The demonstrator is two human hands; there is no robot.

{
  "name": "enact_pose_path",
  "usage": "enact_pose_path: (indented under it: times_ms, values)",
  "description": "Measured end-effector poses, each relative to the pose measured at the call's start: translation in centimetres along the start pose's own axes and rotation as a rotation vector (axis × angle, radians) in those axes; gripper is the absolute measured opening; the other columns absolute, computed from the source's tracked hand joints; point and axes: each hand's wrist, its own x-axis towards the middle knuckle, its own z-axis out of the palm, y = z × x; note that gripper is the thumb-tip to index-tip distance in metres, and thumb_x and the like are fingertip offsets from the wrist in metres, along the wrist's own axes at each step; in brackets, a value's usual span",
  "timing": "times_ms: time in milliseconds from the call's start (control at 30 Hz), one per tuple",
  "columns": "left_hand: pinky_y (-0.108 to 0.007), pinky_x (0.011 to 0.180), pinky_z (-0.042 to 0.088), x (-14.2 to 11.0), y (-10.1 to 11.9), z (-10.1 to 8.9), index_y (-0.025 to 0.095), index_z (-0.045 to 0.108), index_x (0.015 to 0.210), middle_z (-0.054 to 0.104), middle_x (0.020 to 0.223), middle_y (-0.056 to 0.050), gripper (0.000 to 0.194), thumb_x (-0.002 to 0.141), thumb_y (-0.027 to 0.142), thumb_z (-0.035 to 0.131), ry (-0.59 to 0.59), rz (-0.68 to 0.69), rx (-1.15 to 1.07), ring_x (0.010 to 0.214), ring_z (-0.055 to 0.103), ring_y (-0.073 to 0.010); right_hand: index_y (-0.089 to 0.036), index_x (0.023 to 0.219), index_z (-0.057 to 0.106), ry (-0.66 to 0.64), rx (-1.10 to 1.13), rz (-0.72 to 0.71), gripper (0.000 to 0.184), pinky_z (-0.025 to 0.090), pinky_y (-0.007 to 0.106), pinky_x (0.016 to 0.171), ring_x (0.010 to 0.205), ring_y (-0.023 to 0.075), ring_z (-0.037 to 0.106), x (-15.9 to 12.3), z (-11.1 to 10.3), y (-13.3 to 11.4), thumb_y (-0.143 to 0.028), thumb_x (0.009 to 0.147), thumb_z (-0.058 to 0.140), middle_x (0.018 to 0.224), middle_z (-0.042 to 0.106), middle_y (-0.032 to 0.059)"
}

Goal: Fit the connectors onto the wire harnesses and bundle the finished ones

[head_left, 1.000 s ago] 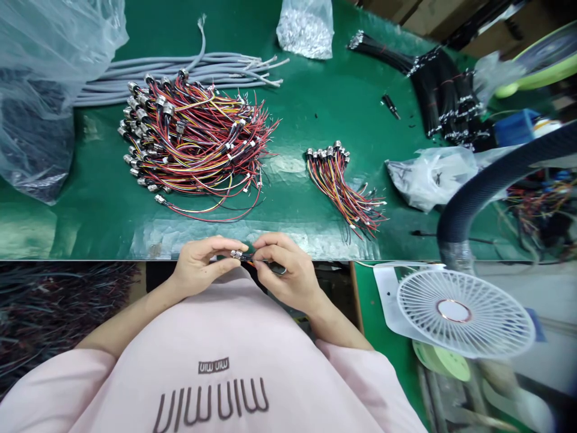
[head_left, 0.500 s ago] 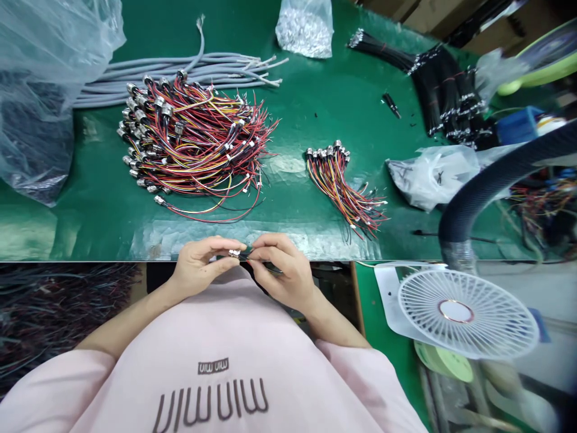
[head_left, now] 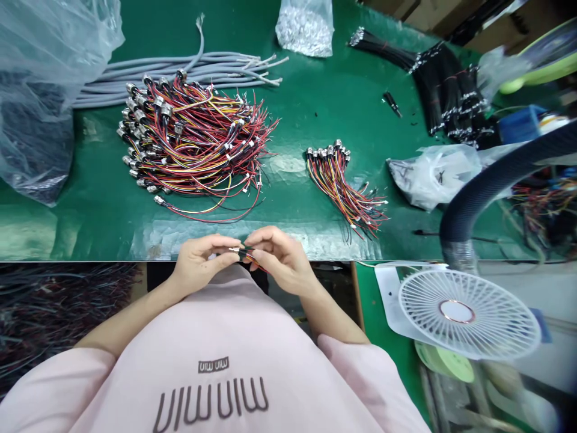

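Just over the table's front edge, my left hand (head_left: 198, 263) pinches the silvery metal end of a wired connector (head_left: 234, 249) between thumb and fingertips. My right hand (head_left: 283, 261) is closed on the wires (head_left: 249, 255) at its back, where black sleeving and red and yellow strands show. The fingers hide part of the connector. Ahead on the left lies a large heap of similar wired connectors (head_left: 193, 138), with a single one (head_left: 159, 199) at its near side. A smaller bunch of wired connectors (head_left: 333, 180) lies ahead on the right.
Grey cables (head_left: 166, 69) lie behind the big heap. Plastic bags stand at the left (head_left: 49, 90), the back (head_left: 305, 30) and the right (head_left: 442, 174). Bundled black sleeves (head_left: 444, 90) lie back right. A black flexible duct (head_left: 469, 198) and a white fan (head_left: 469, 313) occupy the right side.
My right hand has turned and lifted slightly, its thumb now on the wires. More of the red and yellow strands shows. My left hand keeps its grip on the connector.
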Motion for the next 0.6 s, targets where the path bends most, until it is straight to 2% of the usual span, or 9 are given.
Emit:
enact_pose_path:
  times_ms: [67,133,267,400,600]
  values:
    - [-0.024,0.060,0.057,0.1,0.3,0.0,0.016,0.075,0.086,0.077,0.076,-0.005,0.023,0.071,0.033,0.079,0.022,-0.084,0.005,0.064,0.070,-0.0164,-0.019,0.119,0.050,-0.090,0.100,0.103,0.030,0.050,0.018,0.051,0.064,0.0080,0.064,0.0,-0.4,0.1,-0.027,0.091,0.055,0.099,0.062,0.0047]
    - [-0.023,0.054,0.054,0.4,0.6,0.0,0.015,0.074,0.082,0.074,0.068,-0.004,0.024,0.069,0.035,0.079,0.034,-0.144,-0.004,0.057,0.067,-0.0149,-0.019,0.121,0.053,-0.144,0.002,0.114,0.036,0.048,0.018,0.051,0.059,0.0068,0.061,0.0,-0.8,0.0,-0.030,0.088,0.061,0.098,0.064,0.0043]
    - [-0.021,0.047,0.050,0.9,1.1,-0.1,0.013,0.070,0.076,0.069,0.058,-0.002,0.025,0.069,0.036,0.078,0.020,-0.229,-0.049,0.048,0.061,-0.0116,-0.017,0.097,0.068,-0.138,-0.266,0.026,0.016,0.048,0.020,0.059,0.064,0.0095,0.060,0.4,-1.1,-0.4,-0.025,0.091,0.056,0.081,0.068,0.0029]
    - [-0.020,0.045,0.047,1.2,1.3,0.0,0.013,0.066,0.068,0.067,0.056,-0.001,0.026,0.071,0.038,0.075,-0.030,-0.304,-0.101,0.044,0.057,-0.0092,-0.016,0.085,0.069,-0.134,-0.316,-0.016,0.019,0.045,0.020,0.060,0.063,0.0095,0.058,0.8,-1.0,-0.7,-0.022,0.092,0.052,0.070,0.066,0.0012]
    - [-0.020,0.044,0.046,1.4,1.1,0.2,0.015,0.062,0.065,0.066,0.056,0.000,0.029,0.072,0.040,0.073,-0.054,-0.371,-0.137,0.043,0.055,-0.0087,-0.015,0.073,0.064,-0.103,-0.346,0.002,0.024,0.040,0.020,0.056,0.057,0.0084,0.050,1.1,-0.5,-0.6,-0.023,0.091,0.052,0.063,0.059,-0.0008]
